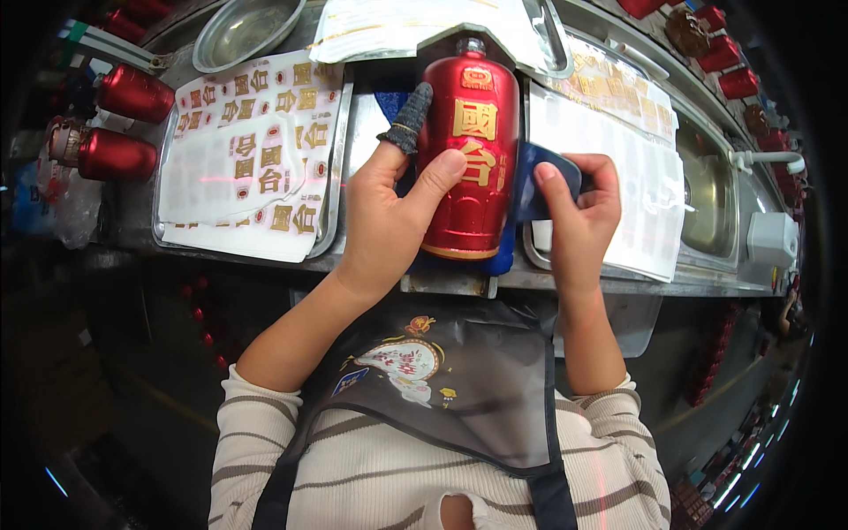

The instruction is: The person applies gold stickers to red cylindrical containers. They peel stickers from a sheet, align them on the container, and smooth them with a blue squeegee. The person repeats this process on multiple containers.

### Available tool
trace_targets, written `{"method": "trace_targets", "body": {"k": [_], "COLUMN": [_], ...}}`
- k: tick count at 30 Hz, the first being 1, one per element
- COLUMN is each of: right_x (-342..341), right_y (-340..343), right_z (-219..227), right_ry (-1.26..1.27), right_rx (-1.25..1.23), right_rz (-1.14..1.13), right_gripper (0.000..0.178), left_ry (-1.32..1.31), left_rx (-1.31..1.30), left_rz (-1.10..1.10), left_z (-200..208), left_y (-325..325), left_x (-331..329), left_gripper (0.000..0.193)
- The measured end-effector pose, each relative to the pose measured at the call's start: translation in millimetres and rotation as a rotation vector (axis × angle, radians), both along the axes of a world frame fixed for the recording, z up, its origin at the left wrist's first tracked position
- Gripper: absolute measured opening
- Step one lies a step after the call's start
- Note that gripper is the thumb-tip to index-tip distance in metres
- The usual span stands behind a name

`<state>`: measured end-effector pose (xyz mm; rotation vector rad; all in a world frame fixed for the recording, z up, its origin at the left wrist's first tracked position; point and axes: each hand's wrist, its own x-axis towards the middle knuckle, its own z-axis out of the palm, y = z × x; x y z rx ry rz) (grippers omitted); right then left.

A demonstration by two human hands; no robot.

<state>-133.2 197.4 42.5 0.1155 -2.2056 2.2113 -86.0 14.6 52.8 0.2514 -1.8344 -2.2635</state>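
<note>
A glossy red bottle (pixel 468 208) with raised gold characters lies in front of me on a blue-padded rest (pixel 500 261), its neck pointing away. My left hand (pixel 389 208) grips its left side, the thumb pressed on the front and a dark knitted cover (pixel 409 119) on one finger. In my right hand (pixel 583 199) a flat dark-blue scraper-like piece (pixel 535 187) is pinched between thumb and fingers. Its edge touches or nearly touches the bottle's right side.
To the left a metal tray (pixel 331 212) holds sheets of gold-character decals (pixel 243 168). More sheets (pixel 609 177) lie in a tray on the right. A metal bowl (pixel 243 40) stands at the back left, a sink (pixel 711 190) at right. Red bottles (pixel 115 155) lie at far left.
</note>
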Motion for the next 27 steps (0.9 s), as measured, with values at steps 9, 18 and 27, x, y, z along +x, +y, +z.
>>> {"method": "trace_targets", "body": {"k": [9, 18, 27], "right_x": [-13, -77, -94], "right_y": [24, 78, 169], "right_z": [4, 4, 15], "right_ry": [-0.054, -0.154, 0.067], "right_rx": [0.103, 0.091, 1.312], "right_rz": [-0.002, 0.061, -0.323], "right_gripper": [0.02, 0.013, 0.036], "left_ry": [-0.012, -0.037, -0.099], "left_rx": [-0.024, -0.191, -0.203], "left_rz": [-0.015, 0.203, 0.281], "left_z": [-4, 6, 7], "left_y": [-9, -65, -77], "left_x": [7, 14, 20], "left_gripper": [0.049, 0.038, 0.038]}}
